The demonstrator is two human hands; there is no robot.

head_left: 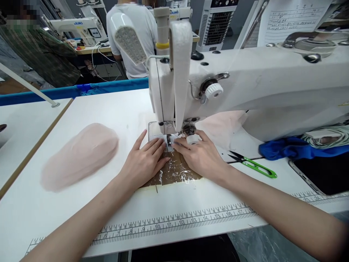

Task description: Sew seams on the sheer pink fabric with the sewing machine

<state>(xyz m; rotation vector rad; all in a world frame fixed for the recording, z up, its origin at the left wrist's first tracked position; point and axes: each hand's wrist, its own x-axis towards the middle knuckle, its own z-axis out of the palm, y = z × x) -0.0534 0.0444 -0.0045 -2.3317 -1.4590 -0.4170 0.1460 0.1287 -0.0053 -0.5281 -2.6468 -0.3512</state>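
A white sewing machine stands over the table, its presser foot low between my hands. Under the foot area lies a brown patch with a shiny, clear, wrinkled film. My left hand rests flat on the left side of this patch, fingers stretched toward the foot and thumb apart. On the right side lies my right hand, its fingers spread and fingertips close beside the foot; part of its thumb side is hard to make out. Both hands press on the film-covered piece.
A pale pink piece lies at left; more pink material is behind the needle. Green thread snips, a blue cloth and a phone lie at right. A printed ruler runs along the front edge. Two people sit beyond.
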